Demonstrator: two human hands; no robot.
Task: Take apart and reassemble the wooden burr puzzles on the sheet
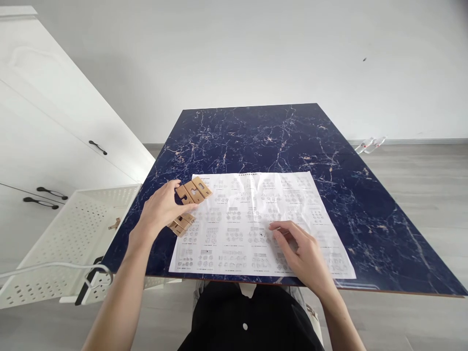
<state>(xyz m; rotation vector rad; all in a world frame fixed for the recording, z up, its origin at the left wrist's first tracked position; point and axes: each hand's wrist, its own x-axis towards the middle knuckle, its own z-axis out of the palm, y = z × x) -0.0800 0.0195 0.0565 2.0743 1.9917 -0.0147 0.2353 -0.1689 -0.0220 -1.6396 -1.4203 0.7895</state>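
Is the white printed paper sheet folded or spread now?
Spread: the white printed paper sheet lies open on the dark blue marbled table, all corners visible.

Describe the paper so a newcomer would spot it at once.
Find the dark blue, veined table. Along its near edge lies a large creased white sheet with rows of print. It is flat and pale, unlike the tan slotted pieces in the left hand.

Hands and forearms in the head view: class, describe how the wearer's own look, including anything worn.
The left hand and right hand show no gloves, rings or cables. No sleeve, watch or marking shows on the left forearm or right forearm.
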